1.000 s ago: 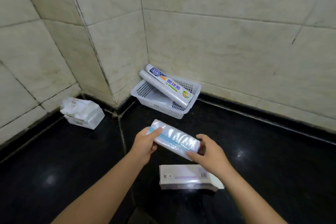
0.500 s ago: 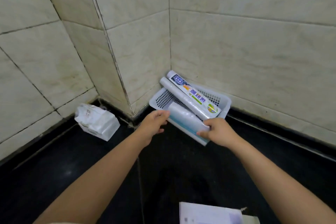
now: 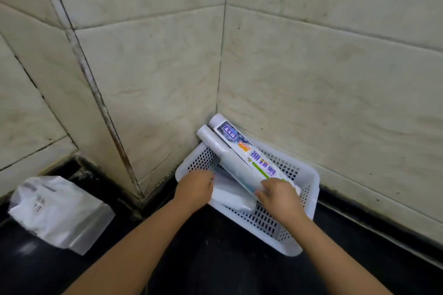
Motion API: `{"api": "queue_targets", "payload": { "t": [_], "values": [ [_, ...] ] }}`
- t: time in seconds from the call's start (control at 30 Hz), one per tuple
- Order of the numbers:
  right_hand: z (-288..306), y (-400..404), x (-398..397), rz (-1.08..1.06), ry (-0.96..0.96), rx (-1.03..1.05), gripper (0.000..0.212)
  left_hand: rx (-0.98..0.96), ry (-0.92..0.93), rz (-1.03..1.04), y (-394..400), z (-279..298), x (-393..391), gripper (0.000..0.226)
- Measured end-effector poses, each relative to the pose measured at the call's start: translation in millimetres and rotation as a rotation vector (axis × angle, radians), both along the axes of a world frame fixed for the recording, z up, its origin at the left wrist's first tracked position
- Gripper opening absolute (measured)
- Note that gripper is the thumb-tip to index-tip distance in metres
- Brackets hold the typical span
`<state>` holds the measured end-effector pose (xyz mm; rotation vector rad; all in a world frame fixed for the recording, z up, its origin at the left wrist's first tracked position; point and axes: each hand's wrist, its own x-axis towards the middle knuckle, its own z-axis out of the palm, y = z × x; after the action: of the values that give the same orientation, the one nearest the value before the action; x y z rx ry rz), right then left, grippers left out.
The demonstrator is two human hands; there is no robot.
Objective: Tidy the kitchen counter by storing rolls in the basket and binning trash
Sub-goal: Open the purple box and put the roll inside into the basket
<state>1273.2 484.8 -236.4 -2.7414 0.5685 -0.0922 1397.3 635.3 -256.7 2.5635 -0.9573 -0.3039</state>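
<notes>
Short plastic-wrapped roll (image 3: 231, 195) is lying inside the white perforated basket (image 3: 309, 189), low along its near-left side, just under two longer rolls. Both hands are on it: left hand (image 3: 195, 187) is reaching over the basket's left rim w/ fingers curled at the roll's left end; right hand (image 3: 278, 196) is curling over its right end, knuckles up, also touching the lower end of the plain long roll (image 3: 225, 158). Printed-label long roll (image 3: 254, 155) is lying beside that one, both leaning diagonally w/ upper ends sticking out against the tiled wall corner (image 3: 219, 74). Basket is sitting in the corner on the black desk (image 3: 211, 246). Crumpled clear plastic bag (image 3: 57, 211) is lying well to the left, near the wall.
</notes>
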Motion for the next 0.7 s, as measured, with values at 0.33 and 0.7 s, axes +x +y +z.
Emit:
{"api": "queue_targets", "payload": {
  "t": [0.33,0.7],
  "values": [
    [-16,-32,-28,-0.235,-0.161,0.269,0.041,0.791,-0.068,-0.494,-78,-22,13,0.046],
    [-10,-40,-44,-0.082,-0.06,0.118,0.045,0.625,-0.226,-0.563,-56,8,33,0.017]
  ]
}}
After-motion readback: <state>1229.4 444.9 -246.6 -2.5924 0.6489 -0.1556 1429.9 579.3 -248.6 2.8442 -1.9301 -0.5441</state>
